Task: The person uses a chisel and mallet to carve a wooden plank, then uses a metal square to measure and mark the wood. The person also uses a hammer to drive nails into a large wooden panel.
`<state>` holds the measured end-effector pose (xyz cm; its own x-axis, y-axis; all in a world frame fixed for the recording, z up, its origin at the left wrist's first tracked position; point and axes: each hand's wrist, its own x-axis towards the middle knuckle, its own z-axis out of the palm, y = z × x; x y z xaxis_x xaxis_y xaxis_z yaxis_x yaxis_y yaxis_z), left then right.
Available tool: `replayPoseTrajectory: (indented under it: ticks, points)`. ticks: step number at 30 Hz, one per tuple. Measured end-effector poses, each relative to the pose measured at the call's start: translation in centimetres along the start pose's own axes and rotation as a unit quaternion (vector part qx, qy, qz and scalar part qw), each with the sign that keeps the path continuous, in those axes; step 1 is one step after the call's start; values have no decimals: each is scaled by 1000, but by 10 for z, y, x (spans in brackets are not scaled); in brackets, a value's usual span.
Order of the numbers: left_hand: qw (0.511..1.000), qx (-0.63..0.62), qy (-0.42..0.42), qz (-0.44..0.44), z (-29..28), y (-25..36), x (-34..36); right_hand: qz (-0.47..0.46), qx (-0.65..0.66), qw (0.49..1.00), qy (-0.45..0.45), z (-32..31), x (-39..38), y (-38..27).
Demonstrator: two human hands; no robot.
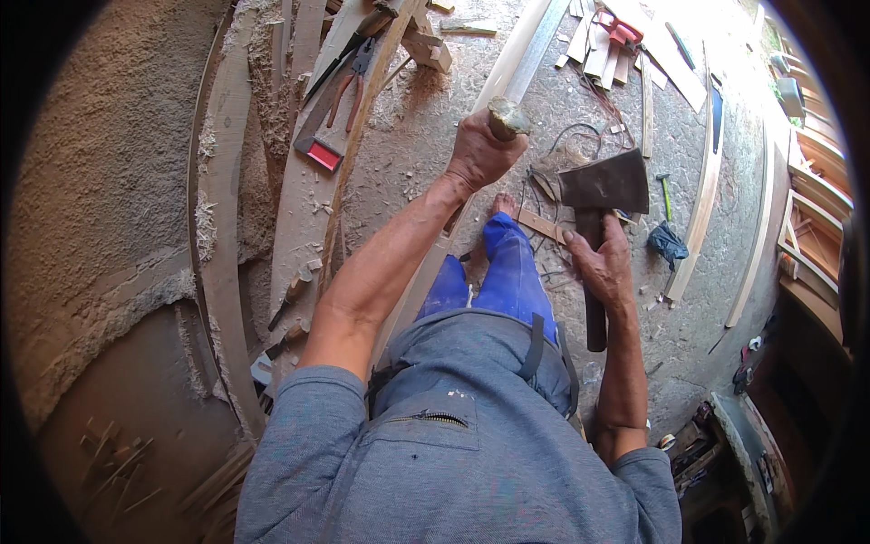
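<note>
My left hand (476, 159) is closed around an upright tool handle (507, 115) with a battered, pale top; its lower part is hidden by my fist and arm. A long board (506, 63) runs beneath it. My right hand (598, 258) grips the dark handle of an axe (605, 181), whose broad metal head faces up just right of my left hand. My bare foot and blue trousers (503, 272) show below, between my arms.
Long planks (227, 127) lie at left with pliers (349, 86) and a red-handled or red-inset tool (319, 152). A red power tool (621, 32), wood offcuts, cables, a green-handled hammer (664, 195) and a dark bag (666, 240) lie on the floor. Wooden frames (816, 218) stand far right.
</note>
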<state>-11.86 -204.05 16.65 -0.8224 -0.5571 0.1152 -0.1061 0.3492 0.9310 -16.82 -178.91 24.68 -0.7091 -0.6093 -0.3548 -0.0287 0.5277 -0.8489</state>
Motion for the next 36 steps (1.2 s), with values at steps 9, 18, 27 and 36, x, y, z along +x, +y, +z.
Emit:
replayPoseTrajectory:
  ticks: [9, 18, 27, 36]
  points:
    - [999, 49, 8, -7, 3, -1, 0, -72, -67, 995, 30, -42, 83, -105]
    - [942, -173, -195, -213, -14, 6, 11, -146, -322, 927, -122, -24, 112, -72]
    - [988, -68, -97, -102, 0, -7, 15, -137, -196, 971, -11, -25, 94, -85]
    - [995, 9, -94, -39, 2, -3, 17, -110, -130, 983, 62, -40, 134, -120]
